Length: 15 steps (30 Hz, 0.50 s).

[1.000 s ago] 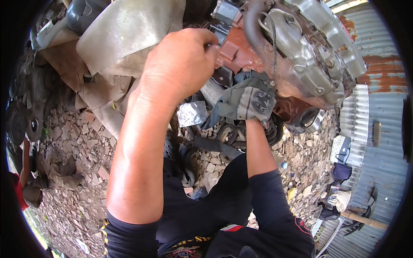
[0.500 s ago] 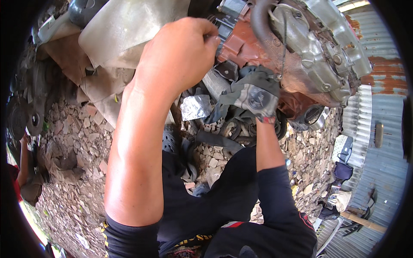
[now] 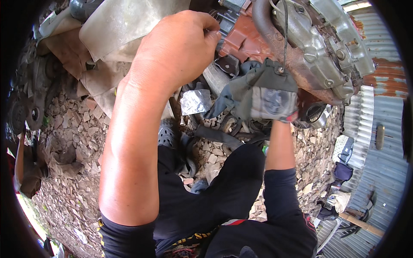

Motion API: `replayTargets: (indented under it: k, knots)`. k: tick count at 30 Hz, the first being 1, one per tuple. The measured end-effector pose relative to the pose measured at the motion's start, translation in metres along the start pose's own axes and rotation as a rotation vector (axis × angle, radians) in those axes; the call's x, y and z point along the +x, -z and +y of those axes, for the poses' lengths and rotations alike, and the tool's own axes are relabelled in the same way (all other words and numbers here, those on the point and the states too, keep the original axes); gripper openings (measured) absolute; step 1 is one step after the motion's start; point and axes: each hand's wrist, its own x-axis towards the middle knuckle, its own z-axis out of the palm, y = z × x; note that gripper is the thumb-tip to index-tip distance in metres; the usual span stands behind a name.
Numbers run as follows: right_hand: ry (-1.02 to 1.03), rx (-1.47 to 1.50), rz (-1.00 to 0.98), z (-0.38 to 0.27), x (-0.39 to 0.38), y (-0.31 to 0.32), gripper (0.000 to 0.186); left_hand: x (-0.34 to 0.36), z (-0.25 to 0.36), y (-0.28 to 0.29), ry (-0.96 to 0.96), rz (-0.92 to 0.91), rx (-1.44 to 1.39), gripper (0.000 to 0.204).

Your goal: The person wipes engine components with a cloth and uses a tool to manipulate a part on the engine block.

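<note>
My left hand (image 3: 176, 47) is closed near the upper middle of the engine, at a dark metal housing (image 3: 228, 19); what its fingertips hold is hidden. My right hand (image 3: 274, 101) wears a grey glove and lies below a rusty curved pipe (image 3: 264, 26), next to a dark rag (image 3: 223, 101); its fingers are hidden. The engine has a rusty red block (image 3: 245, 36) and dull silver covers (image 3: 318, 47). A crumpled foil piece (image 3: 195, 102) lies between my hands, above black hoses (image 3: 215, 135).
Pale sheeting (image 3: 107, 26) covers the upper left. Metal parts (image 3: 28, 99) are piled at the left, with part of a person's arm (image 3: 19, 159) below them. Stony rubble (image 3: 69, 215) covers the ground. Corrugated metal sheets (image 3: 378, 172), a bag (image 3: 342, 172) and a bamboo pole (image 3: 361, 223) are at the right.
My right hand in the glove has moved right and slightly up along the engine. My left hand has shifted slightly upward in the picture, still closed.
</note>
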Motion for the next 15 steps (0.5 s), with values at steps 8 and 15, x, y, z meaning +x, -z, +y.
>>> replayTargets:
  k: [8, 15]
  knots:
    - [-0.347, 0.016, -0.084, -0.041, 0.003, -0.028, 0.028, -0.004, 0.005, -0.004, -0.009, 0.003, -0.021, 0.027]
    - [-0.492, 0.337, -0.045, -0.069, 0.005, -0.024, 0.032, -0.002, 0.004, -0.001, -0.036, 0.056, -0.048, 0.027]
